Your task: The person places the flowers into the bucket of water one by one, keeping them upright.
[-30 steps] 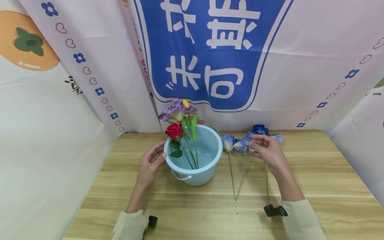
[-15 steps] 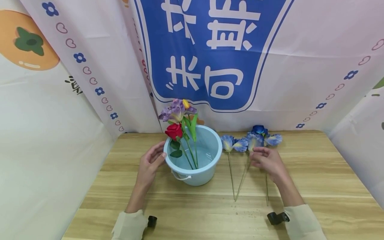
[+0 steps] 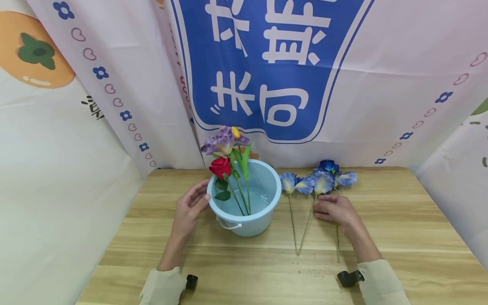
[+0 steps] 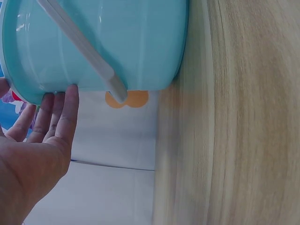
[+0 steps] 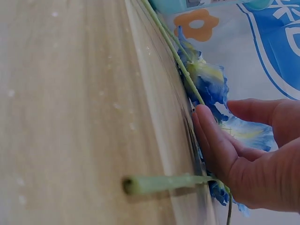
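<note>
In the head view, a light-blue bucket (image 3: 249,226) holds a red rose (image 3: 220,167), a purple iris (image 3: 223,142) and a yellow tulip (image 3: 236,132). My left hand (image 3: 190,207) rests against the bucket's left side, its fairly straight fingers touching the wall below the rim. To the bucket's right lie blue irises (image 3: 323,182) and a darker blue flower (image 3: 328,166), stems toward me. My right hand (image 3: 337,210) is low over the table at the middle iris stem (image 3: 309,220). In the right wrist view, the fingertips (image 5: 201,112) meet that stem, with the thumb held apart.
A white handle (image 3: 230,226) hangs at the bucket's front. Another pale blue iris (image 3: 288,183) lies closest to the bucket. The wooden table (image 3: 248,271) ends at a printed cloth backdrop (image 3: 381,106). Each wrist carries a small black device (image 3: 350,278).
My right hand has moved down and slightly toward me, from over the blue blossoms to the stem below them. My left hand stays at the bucket.
</note>
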`<state>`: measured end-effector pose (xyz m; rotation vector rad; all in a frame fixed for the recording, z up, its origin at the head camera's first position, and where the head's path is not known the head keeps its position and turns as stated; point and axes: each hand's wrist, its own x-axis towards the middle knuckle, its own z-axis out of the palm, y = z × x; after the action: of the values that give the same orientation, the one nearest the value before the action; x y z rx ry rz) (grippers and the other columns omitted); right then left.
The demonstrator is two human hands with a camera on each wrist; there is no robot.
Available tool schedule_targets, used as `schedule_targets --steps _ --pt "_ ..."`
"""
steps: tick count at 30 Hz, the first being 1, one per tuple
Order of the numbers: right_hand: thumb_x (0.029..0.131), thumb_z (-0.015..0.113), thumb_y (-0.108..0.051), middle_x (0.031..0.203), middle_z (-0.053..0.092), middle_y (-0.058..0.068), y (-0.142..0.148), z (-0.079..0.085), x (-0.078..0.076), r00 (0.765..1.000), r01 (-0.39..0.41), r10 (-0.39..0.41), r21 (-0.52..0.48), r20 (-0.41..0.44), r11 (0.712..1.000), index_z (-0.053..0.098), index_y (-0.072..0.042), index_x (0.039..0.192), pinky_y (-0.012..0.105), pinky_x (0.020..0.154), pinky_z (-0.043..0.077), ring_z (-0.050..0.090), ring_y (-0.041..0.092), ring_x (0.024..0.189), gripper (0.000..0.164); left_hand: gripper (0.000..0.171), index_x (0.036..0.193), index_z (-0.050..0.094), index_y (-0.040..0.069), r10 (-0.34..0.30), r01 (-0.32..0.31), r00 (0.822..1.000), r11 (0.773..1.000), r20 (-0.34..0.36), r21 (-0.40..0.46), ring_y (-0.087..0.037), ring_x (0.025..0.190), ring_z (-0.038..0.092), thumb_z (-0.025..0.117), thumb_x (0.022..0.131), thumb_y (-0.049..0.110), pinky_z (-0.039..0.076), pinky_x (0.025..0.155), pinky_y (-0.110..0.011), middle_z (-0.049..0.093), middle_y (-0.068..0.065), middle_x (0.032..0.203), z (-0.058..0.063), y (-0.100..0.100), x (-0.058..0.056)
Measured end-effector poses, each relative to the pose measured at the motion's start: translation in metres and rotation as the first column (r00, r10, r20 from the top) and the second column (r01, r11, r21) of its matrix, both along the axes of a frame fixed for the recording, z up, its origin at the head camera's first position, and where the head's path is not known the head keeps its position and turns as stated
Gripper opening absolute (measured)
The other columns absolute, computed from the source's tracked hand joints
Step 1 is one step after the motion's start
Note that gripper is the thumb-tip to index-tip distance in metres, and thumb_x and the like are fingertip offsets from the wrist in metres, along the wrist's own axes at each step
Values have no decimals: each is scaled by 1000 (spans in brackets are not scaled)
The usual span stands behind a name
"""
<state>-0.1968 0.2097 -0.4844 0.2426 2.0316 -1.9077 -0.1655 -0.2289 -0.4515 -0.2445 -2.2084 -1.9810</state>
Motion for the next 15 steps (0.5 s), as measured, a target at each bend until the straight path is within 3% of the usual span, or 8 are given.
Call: schedule_targets --steps 5,15 --pt "108 60 -6 149 53 36 -4 -5 -2 999 -32 33 -39 8 999 30 17 159 33 101 66 73 21 113 63 50 153 53 -1 0 0 1000 1000 -1 -5 -4 116 69 63 105 6 66 96 -25 60 -28 147 0 -1 0" --pt "106 64 -3 145 59 30 -3 -3 -2 1000 -6 5 -63 -10 998 32 12 159 31 98 67 75 16 107 64 50 153 53 -1 7 -7 1000 1000 -1 -1 -4 116 69 64 105 5 66 97 -25 60 -28 147 0 1 -1"
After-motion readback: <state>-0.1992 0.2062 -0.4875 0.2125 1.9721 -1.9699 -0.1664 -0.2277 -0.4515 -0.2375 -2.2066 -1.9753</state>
